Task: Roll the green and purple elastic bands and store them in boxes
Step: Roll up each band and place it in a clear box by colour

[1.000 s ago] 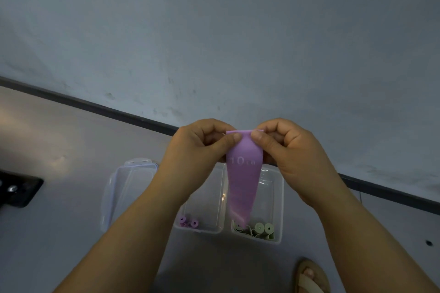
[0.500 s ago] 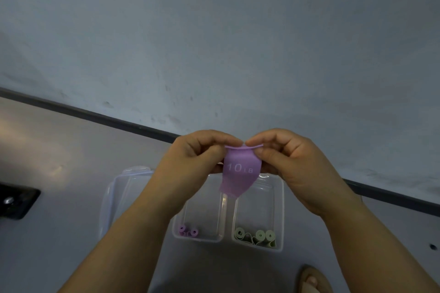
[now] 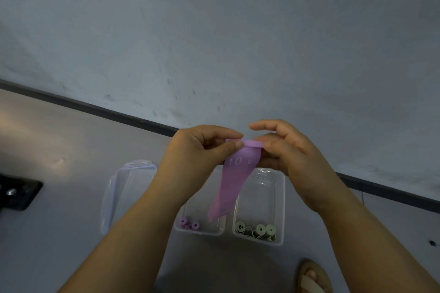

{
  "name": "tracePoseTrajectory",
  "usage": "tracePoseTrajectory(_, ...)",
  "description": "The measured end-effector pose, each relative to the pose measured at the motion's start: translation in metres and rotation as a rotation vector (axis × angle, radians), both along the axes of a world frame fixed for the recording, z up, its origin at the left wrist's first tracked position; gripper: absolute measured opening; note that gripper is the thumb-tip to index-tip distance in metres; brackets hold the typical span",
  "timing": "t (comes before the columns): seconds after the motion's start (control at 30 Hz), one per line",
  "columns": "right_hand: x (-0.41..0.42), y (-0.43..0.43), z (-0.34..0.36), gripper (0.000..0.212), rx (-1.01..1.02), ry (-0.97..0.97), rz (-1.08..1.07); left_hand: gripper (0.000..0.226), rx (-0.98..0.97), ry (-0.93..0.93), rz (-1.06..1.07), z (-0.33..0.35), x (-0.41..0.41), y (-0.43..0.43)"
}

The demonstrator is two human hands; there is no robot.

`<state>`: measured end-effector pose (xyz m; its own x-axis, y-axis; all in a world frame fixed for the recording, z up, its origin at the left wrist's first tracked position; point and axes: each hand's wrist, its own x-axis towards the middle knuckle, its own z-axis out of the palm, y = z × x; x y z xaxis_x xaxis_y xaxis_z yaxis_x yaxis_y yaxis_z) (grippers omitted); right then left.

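Above two clear boxes on the floor, a purple elastic band (image 3: 232, 185) is held in the air by both hands. The left hand (image 3: 197, 157) pinches its upper edge between thumb and curled fingers. The right hand (image 3: 290, 159) grips the same edge with thumb and lower fingers, its forefinger lifted clear. Only a narrow rolled rim shows at the top of the band, and the rest hangs loose, its tail dangling over the left box (image 3: 198, 233). This roll is therefore judged to be barely begun. Stored work is visible below: two small purple rolls (image 3: 189, 223) lie in the left box, and several green rolls (image 3: 260, 229) lie in the right box (image 3: 258, 241), one of which looks partly uncoiled. A clear lid (image 3: 126, 192) lies just beside the left box. Remaining steps, as judged: finish winding this band and drop it with the purple rolls. No further unrolled bands are in view, so the number left cannot be told.
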<state>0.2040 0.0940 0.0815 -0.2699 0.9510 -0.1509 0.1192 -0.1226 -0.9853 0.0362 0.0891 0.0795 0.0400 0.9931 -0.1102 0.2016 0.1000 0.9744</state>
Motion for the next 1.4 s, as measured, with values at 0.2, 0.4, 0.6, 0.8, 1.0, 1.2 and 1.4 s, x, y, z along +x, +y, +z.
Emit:
tracePoseTrajectory(0.2, -0.0068, 0.0001, -0.0045, 0.012, 0.037, -0.067, -0.045, 0.016, 0.06, 0.046, -0.004, -0.002, 0.0004, 0.0004)
tracePoseTrajectory(0.4, -0.0058, 0.0033, -0.0073, 0.016, 0.044, -0.02, -0.106, 0.018, 0.047, -0.009, -0.013, -0.0004, 0.0011, 0.0017)
tracePoseTrajectory(0.6, -0.0033, 0.0038, -0.008, 0.016, 0.009, 0.061, -0.096, 0.017, 0.026, -0.057, -0.02, -0.0007, 0.0012, 0.002)
tracePoseTrajectory(0.8, -0.0019, 0.0046, -0.0103, 0.01, 0.033, 0.029, -0.107, 0.021, -0.053, -0.119, 0.003, -0.0011, 0.0007, 0.0009)
tracePoseTrajectory(1.0, -0.0025, 0.003, -0.0099, 0.019, 0.071, -0.025, -0.076, 0.009, -0.021, -0.032, 0.017, -0.0034, 0.0003, 0.0033)
tracePoseTrajectory(1.2, -0.0033, 0.0035, -0.0083, 0.029, 0.026, -0.028, -0.094, 0.014, 0.045, -0.011, 0.031, -0.0032, 0.0004, 0.003)
tracePoseTrajectory(1.4, -0.0032, 0.0047, -0.0098, 0.014, 0.021, -0.027, -0.103, 0.02, 0.038, -0.033, 0.027, -0.0038, 0.0012, 0.0031)
